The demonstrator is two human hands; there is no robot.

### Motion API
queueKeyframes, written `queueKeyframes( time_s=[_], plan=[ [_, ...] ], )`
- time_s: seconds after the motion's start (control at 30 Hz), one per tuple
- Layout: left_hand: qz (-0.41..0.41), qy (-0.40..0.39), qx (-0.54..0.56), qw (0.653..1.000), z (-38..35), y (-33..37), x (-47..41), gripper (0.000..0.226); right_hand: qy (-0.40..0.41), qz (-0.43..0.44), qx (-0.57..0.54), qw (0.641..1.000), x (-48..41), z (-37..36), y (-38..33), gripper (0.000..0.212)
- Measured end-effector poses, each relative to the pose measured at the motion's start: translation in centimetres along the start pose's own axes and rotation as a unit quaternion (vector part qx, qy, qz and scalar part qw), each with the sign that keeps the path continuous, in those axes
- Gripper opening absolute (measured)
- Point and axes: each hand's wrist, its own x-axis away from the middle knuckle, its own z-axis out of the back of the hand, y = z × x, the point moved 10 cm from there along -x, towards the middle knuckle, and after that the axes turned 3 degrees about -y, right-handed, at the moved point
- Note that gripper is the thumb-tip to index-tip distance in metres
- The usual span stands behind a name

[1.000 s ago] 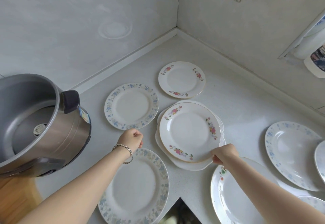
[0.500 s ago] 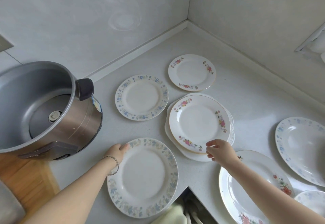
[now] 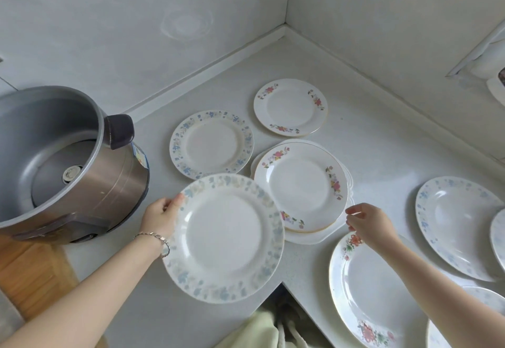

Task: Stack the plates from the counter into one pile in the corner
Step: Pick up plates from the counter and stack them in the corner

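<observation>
Fingers (image 3: 175, 202) of the left hand (image 3: 159, 218) pinch the blue plate (image 3: 226, 238) by its left rim, above the counter (image 3: 382, 137) and overlapping the pile (image 3: 303, 188), while the right hand (image 3: 369, 223) hovers loosely curled, empty.

Bare counter (image 3: 289, 58) lies open toward the corner; the cooker (image 3: 82, 173) walls off the left, plates (image 3: 459, 227) crowd the right.

Lighting: soft, even, bright; shadows faint. Glare: mild sheen on pot (image 3: 117, 183), left of frame. Blur: plate (image 3: 226, 238) at lower centre smeared (motion). Distortion: wide-angle bowing at frame edges.
</observation>
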Motion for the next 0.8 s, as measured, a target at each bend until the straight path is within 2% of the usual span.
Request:
queueKeyframes(
  time_s=[0.1,0.27,0.47,0.6,0.8],
  plan=[
    [0.015,0.020,0.098,0.995,-1.0,2.4,0.7,0.027,0.022,-0.004,-0.004,1.000,-0.4,1.9,0.6,0.018],
    [0.031,0.061,0.189,0.980,-5.6,5.1,0.3,0.037,0.039,-0.029,-0.028,0.998,-0.8,3.7,2.7,0.017],
    [0.051,0.073,0.185,0.979,-11.9,6.5,-0.5,0.037,0.043,-0.052,-0.057,0.996,-0.7,4.9,5.1,0.019],
    [0.053,0.080,0.170,0.981,-14.3,6.3,-0.7,0.045,0.042,-0.060,-0.061,0.995,-0.6,5.3,6.2,0.019],
    [0.051,0.073,0.179,0.980,-16.0,6.6,-0.6,0.026,0.034,-0.059,-0.068,0.995,-0.8,4.8,6.5,0.018]
  ],
)
